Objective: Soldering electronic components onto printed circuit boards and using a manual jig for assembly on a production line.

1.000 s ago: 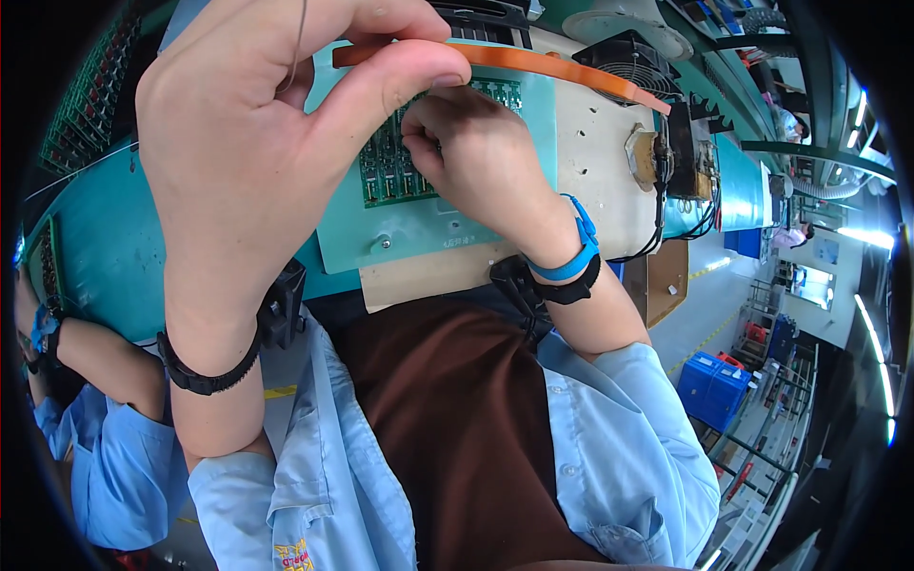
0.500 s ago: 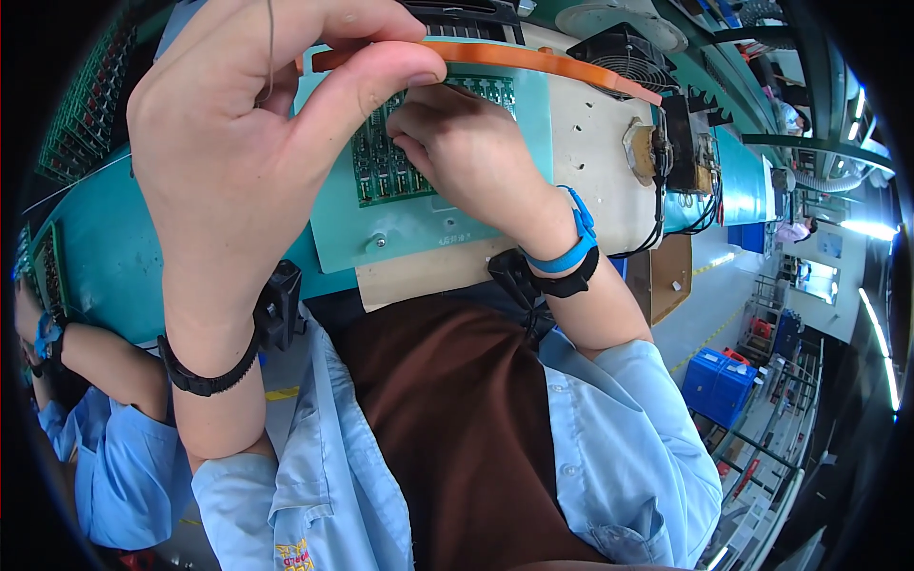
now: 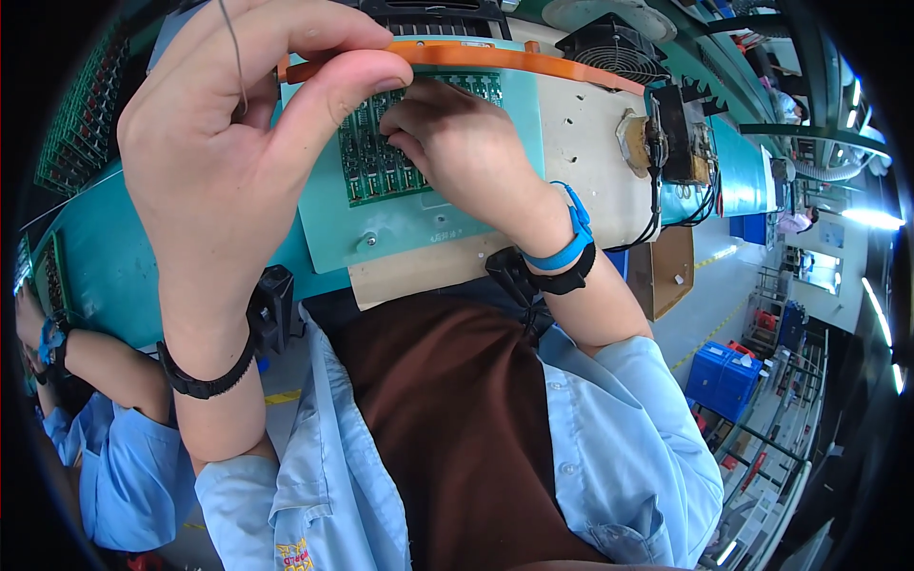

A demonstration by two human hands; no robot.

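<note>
My left hand (image 3: 219,171) is raised at the upper left, thumb and forefinger brought close in a pinch. Whatever lies between its fingertips is hidden. A thin grey wire (image 3: 234,48) crosses in front of its fingers. Behind the thumb runs an orange bar (image 3: 514,59), spanning above the work. My right hand (image 3: 457,143) bends down over a panel of green circuit boards (image 3: 367,176), fingers curled together. Its fingertips, and anything in them, cannot be made out. The panel lies on a pale green plate (image 3: 328,238) with a metal stud near its front corner.
A black fan (image 3: 609,52) and a dark block with cables (image 3: 681,138) stand at the right of the bench. Racked circuit boards (image 3: 81,124) are at the far left. Close by on the left is a co-worker's arm (image 3: 114,371). A cardboard box (image 3: 662,276) sits beyond my right forearm.
The bench, plate and orange bar appear shifted slightly left in the picture. Both hands keep nearly the same pose.
</note>
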